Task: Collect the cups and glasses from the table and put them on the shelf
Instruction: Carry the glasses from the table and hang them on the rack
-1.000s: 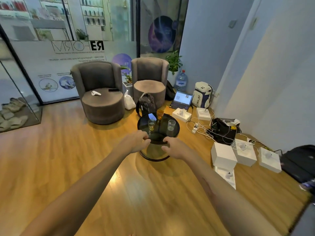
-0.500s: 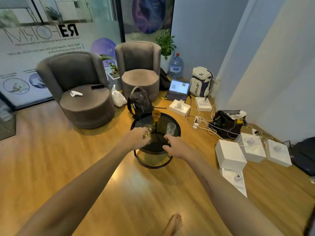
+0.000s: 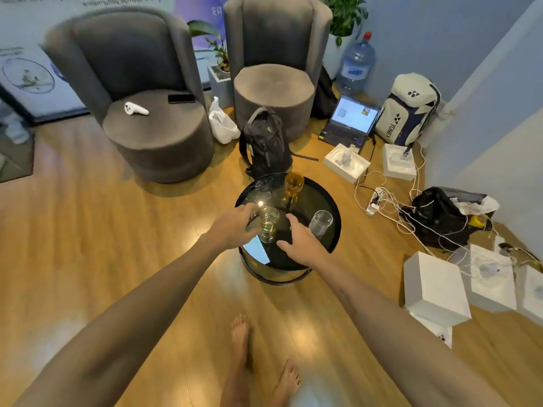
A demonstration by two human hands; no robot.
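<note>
Your left hand (image 3: 235, 226) is spread loose beside the green glass (image 3: 268, 224), mid-counter (image 3: 333, 239), not gripping yet. Wrap it low & lift straight. Right hand (image 3: 302, 240) is relaxed too, near the clear glass (image 3: 320, 223); amber glass (image 3: 293, 185) sits at the back. Vs 0.5 s ago: you're closer, both hands reach further in.

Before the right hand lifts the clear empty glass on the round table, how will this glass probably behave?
The clear glass looks thin-walled and empty, so probably light and fragile. It is tall and narrow, so a sideways nudge from the right hand may tip it. Its smooth sides could be slippery.
</note>
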